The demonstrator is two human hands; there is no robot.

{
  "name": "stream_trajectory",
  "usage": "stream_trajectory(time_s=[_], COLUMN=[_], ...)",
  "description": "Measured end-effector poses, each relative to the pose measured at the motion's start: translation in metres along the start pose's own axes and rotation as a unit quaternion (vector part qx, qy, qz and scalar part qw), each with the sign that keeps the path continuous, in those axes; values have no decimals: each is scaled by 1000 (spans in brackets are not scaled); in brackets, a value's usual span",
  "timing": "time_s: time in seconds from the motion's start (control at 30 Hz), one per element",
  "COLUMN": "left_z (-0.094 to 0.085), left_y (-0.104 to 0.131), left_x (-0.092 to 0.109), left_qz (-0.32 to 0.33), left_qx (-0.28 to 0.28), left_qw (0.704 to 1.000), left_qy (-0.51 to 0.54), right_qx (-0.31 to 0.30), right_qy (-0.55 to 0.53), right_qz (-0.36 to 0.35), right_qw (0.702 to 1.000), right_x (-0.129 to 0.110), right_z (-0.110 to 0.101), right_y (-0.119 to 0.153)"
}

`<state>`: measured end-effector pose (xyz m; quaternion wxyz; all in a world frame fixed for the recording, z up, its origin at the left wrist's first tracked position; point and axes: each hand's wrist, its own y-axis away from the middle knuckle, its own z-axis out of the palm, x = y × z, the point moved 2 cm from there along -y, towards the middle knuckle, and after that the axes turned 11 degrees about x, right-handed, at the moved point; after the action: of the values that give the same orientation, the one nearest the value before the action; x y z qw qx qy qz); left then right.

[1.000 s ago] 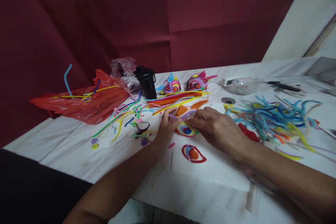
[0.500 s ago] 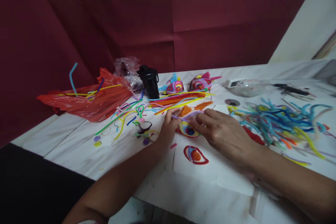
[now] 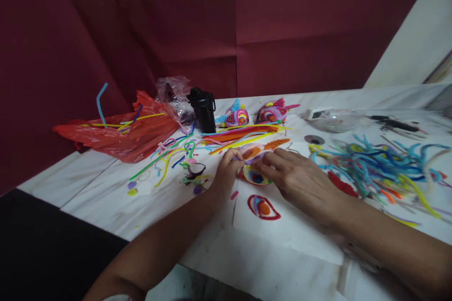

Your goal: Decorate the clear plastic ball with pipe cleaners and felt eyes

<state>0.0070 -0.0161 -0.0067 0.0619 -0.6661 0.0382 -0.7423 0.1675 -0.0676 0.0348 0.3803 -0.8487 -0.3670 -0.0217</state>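
Observation:
A purple pipe cleaner spans the gap between my hands, lying against a colourful pipe-cleaner craft piece. This piece has a yellow-rimmed eye with a dark blue centre and orange tufts above. My left hand pinches the strip's left end at the piece's left edge. From the right, my right hand bends over the piece, its fingers closed on the strip's other end; the fingertips are partly hidden. Just below, a red-outlined eye shape with an orange coil lies on white paper.
Behind the piece lie straight pipe cleaners, two finished fish-like crafts and a black bottle. A red plastic bag sits left. Tangled blue pipe cleaners, a tape roll and pliers are on the right.
The purple pipe cleaner has come down closer to the craft piece, and more of the orange tufts shows. Both hands stay at the piece; the view has shifted slightly.

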Motion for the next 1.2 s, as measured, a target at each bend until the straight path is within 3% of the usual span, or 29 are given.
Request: stream_trajectory(time_s=[0.3, 0.87, 0.97, 1.07, 1.13, 1.2], left_z=[-1, -4, -4, -4, -4, -4], left_y=[2, -2, -2, -2, -3, -4], left_x=[4, -4, -3, -3, -3, -4], left_qz=[-30, -31, -33, -32, -34, -33], left_qx=[8, 17, 15, 15, 13, 10], left_qw=[999, 999, 999, 999, 999, 999], left_qy=[11, 0, -1, -5, -3, 3], right_qx=[7, -39, -37, 34, 86, 99], right_qy=[-29, -74, -121, -181, -177, -153], right_qz=[17, 44, 64, 129, 208, 289], right_qw=[999, 995, 990, 975, 958, 940], right_x=[1, 8, 9, 15, 22, 28], right_z=[-1, 3, 2, 0, 0, 1], right_y=[-1, -7, -6, -2, 3, 8])
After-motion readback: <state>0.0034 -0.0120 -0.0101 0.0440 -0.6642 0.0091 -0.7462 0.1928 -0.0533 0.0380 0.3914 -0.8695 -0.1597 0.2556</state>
